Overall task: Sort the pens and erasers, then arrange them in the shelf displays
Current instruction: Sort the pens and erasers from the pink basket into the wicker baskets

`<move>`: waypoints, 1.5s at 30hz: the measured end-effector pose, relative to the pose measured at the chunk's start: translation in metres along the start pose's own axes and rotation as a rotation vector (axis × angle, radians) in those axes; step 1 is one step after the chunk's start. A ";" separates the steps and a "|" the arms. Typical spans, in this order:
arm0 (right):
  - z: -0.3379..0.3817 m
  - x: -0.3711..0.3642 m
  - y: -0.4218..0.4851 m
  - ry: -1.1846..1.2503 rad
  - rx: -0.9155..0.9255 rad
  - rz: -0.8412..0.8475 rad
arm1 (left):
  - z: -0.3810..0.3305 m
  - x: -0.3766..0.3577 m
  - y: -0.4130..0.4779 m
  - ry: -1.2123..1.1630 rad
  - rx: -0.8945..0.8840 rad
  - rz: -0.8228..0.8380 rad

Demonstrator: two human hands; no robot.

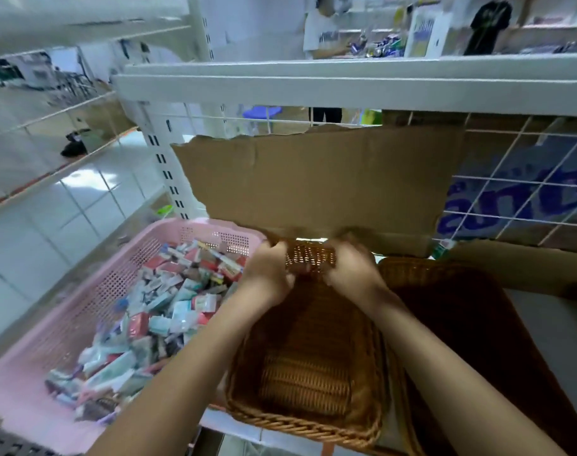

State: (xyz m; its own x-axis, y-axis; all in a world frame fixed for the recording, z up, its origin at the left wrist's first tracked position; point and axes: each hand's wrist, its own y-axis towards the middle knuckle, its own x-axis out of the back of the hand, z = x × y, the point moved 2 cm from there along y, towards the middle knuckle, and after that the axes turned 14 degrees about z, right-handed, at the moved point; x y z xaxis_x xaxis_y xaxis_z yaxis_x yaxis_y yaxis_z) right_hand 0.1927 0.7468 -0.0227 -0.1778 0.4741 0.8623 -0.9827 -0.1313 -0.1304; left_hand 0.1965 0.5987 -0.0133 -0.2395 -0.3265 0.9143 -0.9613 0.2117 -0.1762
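A cardboard sheet (pixel 313 182) is standing across mid-frame under the white shelf edge (pixel 346 83). At lower left a pink basket (pixel 27 383) is holding heaped packaged erasers (pixel 155 320), just beside the wicker basket (pixel 306 373) at lower centre. The left hand (pixel 269 274) and right hand (pixel 353 268) are gripping its far rim, fingers curled. A darker basket (pixel 478 324) is crowding its right edge.

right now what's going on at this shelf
A person grips the far rim of an empty wicker basket with the left hand and the right hand. Beside it on the left, a pink plastic basket holds a mixed heap of small stationery packs. A darker basket sits on the right. Nothing is sorted into the wicker basket yet.
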 end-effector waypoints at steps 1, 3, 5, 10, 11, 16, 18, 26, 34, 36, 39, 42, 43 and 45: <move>0.009 0.001 -0.001 0.020 0.025 0.022 | 0.005 0.008 -0.006 0.013 -0.029 -0.006; 0.029 -0.003 -0.001 0.036 0.098 0.039 | 0.023 0.024 -0.018 0.032 -0.093 -0.035; 0.053 -0.012 0.000 0.020 0.160 0.042 | 0.049 0.039 -0.030 0.084 -0.080 -0.027; 0.119 -0.047 0.006 -0.037 0.330 0.191 | 0.134 0.048 -0.057 0.236 0.193 0.267; 0.130 -0.054 0.006 -0.044 0.368 0.226 | 0.144 0.047 -0.060 0.213 0.198 0.301; 0.163 -0.083 0.011 -0.105 0.307 0.332 | 0.168 0.034 -0.055 0.081 0.176 0.302; 0.166 -0.088 0.012 -0.179 0.265 0.309 | 0.177 0.032 -0.051 0.098 0.167 0.295; 0.162 -0.093 0.015 -0.296 0.334 0.450 | 0.177 0.033 -0.048 0.121 0.138 0.357; 0.160 -0.099 0.015 -0.336 0.335 0.335 | 0.182 0.038 -0.053 0.067 -0.029 0.312; 0.160 -0.099 0.014 -0.359 0.327 0.346 | 0.183 0.037 -0.055 0.057 -0.044 0.256; 0.160 -0.099 0.015 -0.362 0.308 0.377 | 0.182 0.042 -0.059 -0.026 -0.045 0.199; 0.159 -0.099 0.016 -0.331 0.302 0.363 | 0.181 0.047 -0.063 -0.061 0.016 0.159; 0.158 -0.100 0.017 -0.309 0.305 0.349 | 0.180 0.049 -0.064 -0.075 0.036 0.129; 0.156 -0.101 0.019 -0.256 0.318 0.323 | 0.181 0.051 -0.066 -0.138 0.089 0.063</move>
State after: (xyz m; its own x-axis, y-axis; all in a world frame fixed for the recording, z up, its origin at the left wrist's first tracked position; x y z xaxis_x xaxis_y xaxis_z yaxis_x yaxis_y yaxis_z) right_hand 0.1995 0.5607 -0.0357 -0.4120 0.1427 0.9000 -0.8086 -0.5126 -0.2889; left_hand 0.2227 0.4013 -0.0207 -0.3101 -0.4403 0.8426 -0.9506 0.1556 -0.2686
